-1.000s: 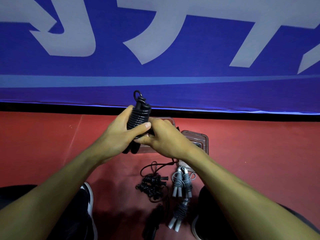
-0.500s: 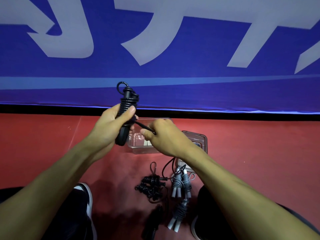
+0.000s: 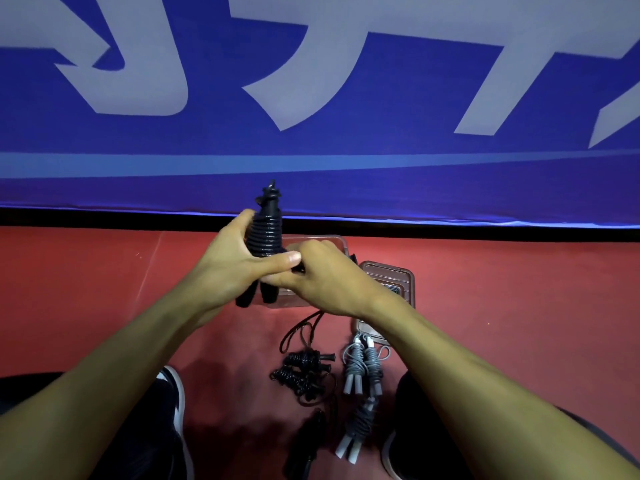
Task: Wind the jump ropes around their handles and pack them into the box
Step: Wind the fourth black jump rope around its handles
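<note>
Nearest, two wound grey cord jump ropes (image 3: 362, 372) lie on the red floor. Beyond, the left hand (image 3: 230, 268) grips the black coiled rope bundle (image 3: 265, 237) while the right hand (image 3: 322, 282) pinches its springy tail; light, best held mid-handles. The clear plastic box (image 3: 334, 242) sits behind.

The blue banner (image 3: 346, 143) along the far side carries large pale letter shapes, cut off by the top edge and unreadable. The label on the lid (image 3: 391, 289) is too small to read.
</note>
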Demonstrator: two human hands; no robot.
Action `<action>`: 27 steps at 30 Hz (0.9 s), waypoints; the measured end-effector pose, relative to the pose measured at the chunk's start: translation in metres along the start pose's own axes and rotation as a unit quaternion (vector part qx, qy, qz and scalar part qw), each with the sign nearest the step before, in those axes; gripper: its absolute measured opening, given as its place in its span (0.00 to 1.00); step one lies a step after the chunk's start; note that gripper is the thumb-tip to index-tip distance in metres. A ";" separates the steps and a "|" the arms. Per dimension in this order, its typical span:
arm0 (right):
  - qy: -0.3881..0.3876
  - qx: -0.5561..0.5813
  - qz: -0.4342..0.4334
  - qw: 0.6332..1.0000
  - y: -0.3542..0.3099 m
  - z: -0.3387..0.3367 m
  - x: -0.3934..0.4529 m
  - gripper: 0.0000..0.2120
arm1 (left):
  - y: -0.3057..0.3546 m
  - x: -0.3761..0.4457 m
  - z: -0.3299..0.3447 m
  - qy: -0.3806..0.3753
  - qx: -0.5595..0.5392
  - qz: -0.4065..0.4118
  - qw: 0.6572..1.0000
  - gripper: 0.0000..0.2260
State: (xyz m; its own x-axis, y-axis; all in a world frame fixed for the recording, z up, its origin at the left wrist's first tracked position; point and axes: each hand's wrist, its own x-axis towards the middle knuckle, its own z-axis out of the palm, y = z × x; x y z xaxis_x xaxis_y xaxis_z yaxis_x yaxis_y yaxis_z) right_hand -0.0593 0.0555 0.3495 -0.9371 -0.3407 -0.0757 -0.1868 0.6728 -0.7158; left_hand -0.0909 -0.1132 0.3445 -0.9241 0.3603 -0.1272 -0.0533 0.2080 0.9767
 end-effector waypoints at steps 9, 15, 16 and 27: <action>-0.004 0.008 -0.007 1.000 0.006 -0.003 0.000 0.15 | 0.007 -0.001 -0.010 -0.097 -0.237 -0.081 0.963 0.25; -0.016 0.023 -0.002 1.000 0.004 -0.003 -0.002 0.19 | 0.009 -0.001 -0.009 -0.096 -0.214 -0.091 0.968 0.23; -0.014 0.022 0.000 1.000 0.004 -0.003 -0.002 0.19 | 0.010 -0.001 -0.009 -0.096 -0.208 -0.090 0.969 0.24; 0.049 -0.039 0.026 0.998 0.006 0.001 -0.003 0.26 | 0.008 -0.001 -0.002 -0.021 -0.143 -0.045 0.988 0.14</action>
State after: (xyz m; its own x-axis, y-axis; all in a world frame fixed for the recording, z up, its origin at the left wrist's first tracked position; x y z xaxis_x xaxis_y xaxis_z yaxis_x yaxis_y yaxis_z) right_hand -0.0572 0.0601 0.3444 -0.9697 -0.2410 -0.0410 -0.1557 0.7383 -0.6562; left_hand -0.0913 -0.1140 0.3529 -0.8943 0.3914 -0.2166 -0.2449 -0.0232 0.9693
